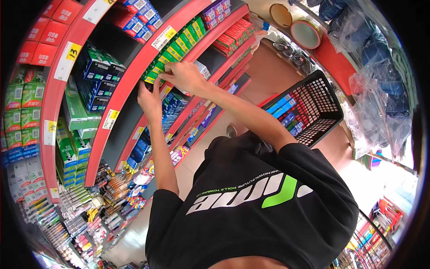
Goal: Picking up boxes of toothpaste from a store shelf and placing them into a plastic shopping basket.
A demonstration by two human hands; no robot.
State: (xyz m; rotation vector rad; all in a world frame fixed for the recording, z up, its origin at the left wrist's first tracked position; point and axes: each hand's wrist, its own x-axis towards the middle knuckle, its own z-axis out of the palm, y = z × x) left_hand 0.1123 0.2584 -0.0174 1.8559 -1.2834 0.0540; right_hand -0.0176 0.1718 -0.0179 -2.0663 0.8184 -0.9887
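A row of small green boxes with yellow and red marks [179,43] lines a shelf in front of me. At the near end of that row, my left hand [150,101] has its thumb and fingers about the lower edge of the last green box [150,76]. My right hand [186,75] reaches across from the right, its bent fingers touching the same end of the row. Its thumb tip lies close to my left hand's fingertips. The undersides of both hands' grips are hidden, so how firmly the right one holds anything is unclear.
Red-edged shelves [129,72] with price tags carry toothpaste boxes [75,144]. Toothbrush packs [74,205] hang at lower left. A black plastic basket [322,97] holding blue boxes [280,106] stands on the floor at right. Plastic-wrapped goods [373,90] line the opposite side.
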